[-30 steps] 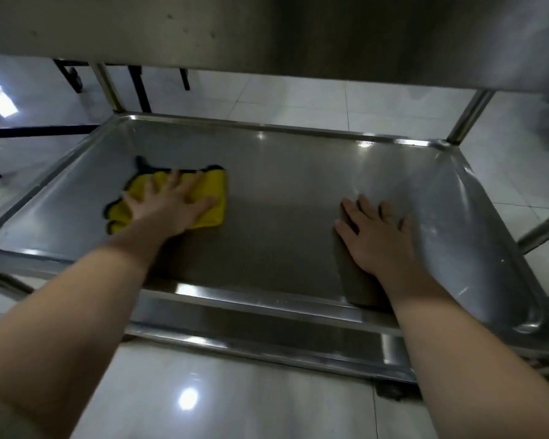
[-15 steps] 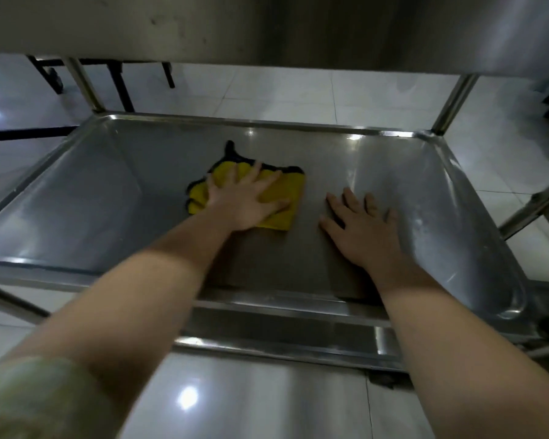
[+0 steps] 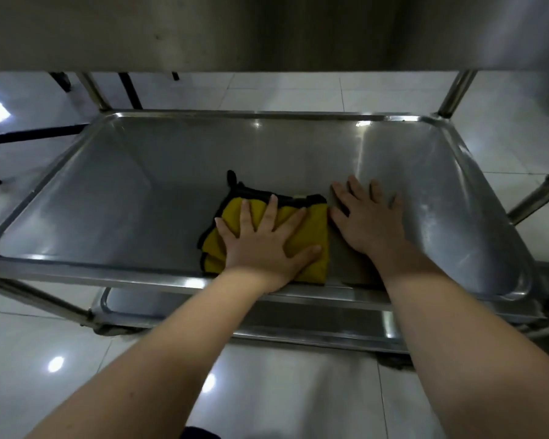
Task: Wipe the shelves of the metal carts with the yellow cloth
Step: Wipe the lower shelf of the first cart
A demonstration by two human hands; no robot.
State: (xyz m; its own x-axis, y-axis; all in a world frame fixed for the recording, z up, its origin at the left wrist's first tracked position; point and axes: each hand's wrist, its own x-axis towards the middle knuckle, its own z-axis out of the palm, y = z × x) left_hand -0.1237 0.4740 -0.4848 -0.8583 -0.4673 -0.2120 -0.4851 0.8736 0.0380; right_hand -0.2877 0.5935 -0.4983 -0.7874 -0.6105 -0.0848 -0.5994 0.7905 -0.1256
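Flat left hand (image 3: 263,245) presses cloth (image 3: 308,236) on shelf (image 3: 124,198) mid-frame, right hand (image 3: 366,221) flat beside; unpinched, the cloth could slip free.

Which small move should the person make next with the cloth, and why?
Probably lift the right hand away: it lies flat on the shelf right beside the yellow cloth, which the left hand presses flat, and blocks the cloth's way to the shelf's right end.

Looks like you're in a canteen or commercial kitchen sort of place: stainless steel cart (image 3: 267,115) with tray shelves, glossy white floor tiles (image 3: 298,90), black furniture legs (image 3: 130,90) further back.
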